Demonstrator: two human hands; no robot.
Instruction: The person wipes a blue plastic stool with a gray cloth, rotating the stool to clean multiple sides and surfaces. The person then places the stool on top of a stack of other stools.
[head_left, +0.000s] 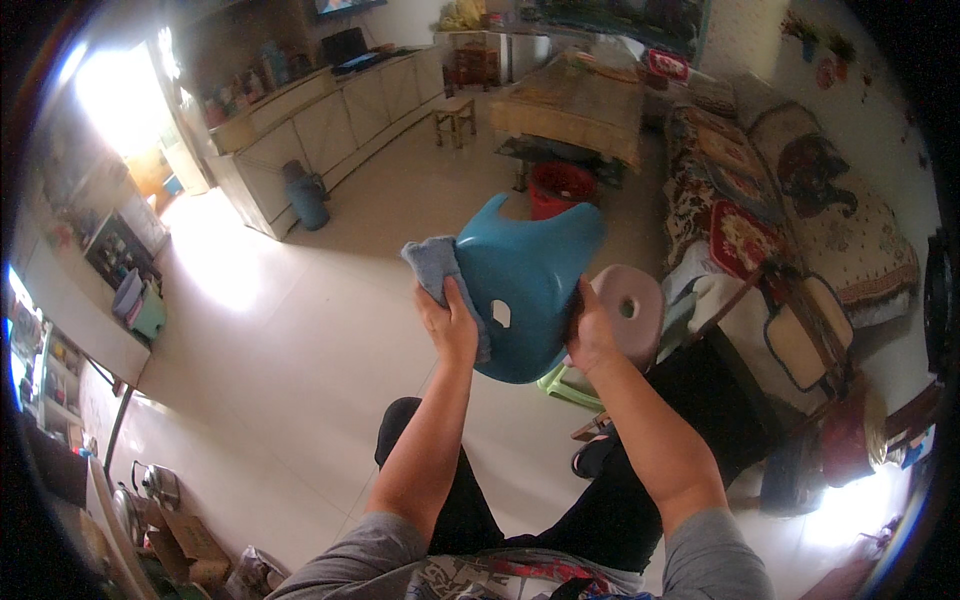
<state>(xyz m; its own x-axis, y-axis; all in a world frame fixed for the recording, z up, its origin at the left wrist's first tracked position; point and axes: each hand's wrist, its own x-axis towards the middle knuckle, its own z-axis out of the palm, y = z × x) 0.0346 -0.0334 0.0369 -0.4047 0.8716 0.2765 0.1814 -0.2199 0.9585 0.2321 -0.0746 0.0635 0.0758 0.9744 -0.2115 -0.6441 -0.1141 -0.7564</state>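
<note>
A blue plastic stool with an oval hole in its seat is held up in front of me, tilted, its legs pointing away. My left hand presses a grey-blue cloth against the stool's left side. On the opposite edge, my right hand grips the stool, fingers partly hidden behind it. Just beyond my right hand stands a pinkish plastic stool with a hole in its top, and a light green plastic piece shows low beside it.
Ahead stand a covered table, a red bucket and a small wooden stool. A sofa with patterned covers lines the right side. At the left are a long cabinet and a blue bin; kettles and cardboard lie lower left.
</note>
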